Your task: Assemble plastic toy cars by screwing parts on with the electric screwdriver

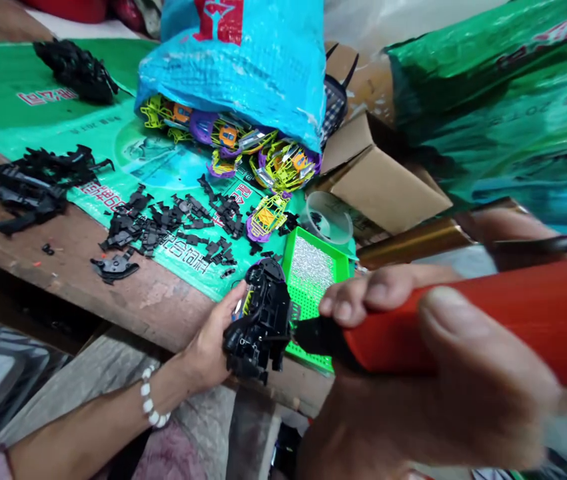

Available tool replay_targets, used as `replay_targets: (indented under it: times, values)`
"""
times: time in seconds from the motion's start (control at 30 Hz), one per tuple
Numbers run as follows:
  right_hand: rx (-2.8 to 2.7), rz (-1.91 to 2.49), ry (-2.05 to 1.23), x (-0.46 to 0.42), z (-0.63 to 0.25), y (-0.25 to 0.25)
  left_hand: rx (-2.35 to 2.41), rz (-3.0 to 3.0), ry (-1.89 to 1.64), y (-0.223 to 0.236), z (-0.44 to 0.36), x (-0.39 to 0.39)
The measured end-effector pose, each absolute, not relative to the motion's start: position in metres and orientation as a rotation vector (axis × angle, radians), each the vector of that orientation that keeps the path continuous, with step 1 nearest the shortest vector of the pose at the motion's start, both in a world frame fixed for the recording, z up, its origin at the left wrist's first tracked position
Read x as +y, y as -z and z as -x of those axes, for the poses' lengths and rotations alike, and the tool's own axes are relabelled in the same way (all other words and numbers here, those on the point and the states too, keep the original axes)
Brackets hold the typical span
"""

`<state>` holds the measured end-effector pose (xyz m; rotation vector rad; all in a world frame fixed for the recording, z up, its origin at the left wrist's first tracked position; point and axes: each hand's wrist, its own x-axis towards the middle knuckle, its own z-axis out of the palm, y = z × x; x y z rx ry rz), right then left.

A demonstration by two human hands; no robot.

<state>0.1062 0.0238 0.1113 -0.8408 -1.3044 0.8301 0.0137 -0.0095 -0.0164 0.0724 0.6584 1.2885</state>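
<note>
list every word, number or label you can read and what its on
"公司", upper left of the green sheet
"20", faint, same sheet
Other characters on that sheet: too blurred
Green bag: red print too blurred
Blue bag: white mark on red, no readable words

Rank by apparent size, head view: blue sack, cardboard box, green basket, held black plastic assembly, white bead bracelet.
1. Blue sack
2. Cardboard box
3. Green basket and black plastic assembly: too alike to rank
4. White bead bracelet

Cylindrical tool (538,307) red, tip (316,333) black; moulded plastic assembly (261,327) mostly black; perforated plastic tray (308,299) bright green; plastic sack (243,80) blue, red-printed; beaded bracelet (147,400) white.
</note>
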Motion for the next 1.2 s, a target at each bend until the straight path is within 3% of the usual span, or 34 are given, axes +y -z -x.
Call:
replay_targets:
  times: [0.13, 0.27, 0.7, 1.0, 1.2]
  values:
    - [-1.266, 0.757, -0.904, 0.023, -0.096, -0.098, 0.61, -0.244, -1.209, 0.037, -0.017, -0.01]
    - [-1.239, 0.783, -0.92, 0.019, -0.096, -0.093, 0.729, -0.441, -1.361, 0.047, -0.015, -0.019]
    - [-1.342, 0.812, -0.83, 0.016, -0.1, -0.083, 0.599, -0.225, -1.168, 0.009, -0.014, -0.002]
    - [-1.315, 0.753, -0.873, 0.014, -0.099, -0.082, 0.813, -0.674, -1.399, 0.03, -0.006, -0.02]
    - [-1.342, 0.742, -1.027, 0.011, -0.104, -0.079, 0.739, -0.384, -1.354, 0.058, -0.021, -0.017]
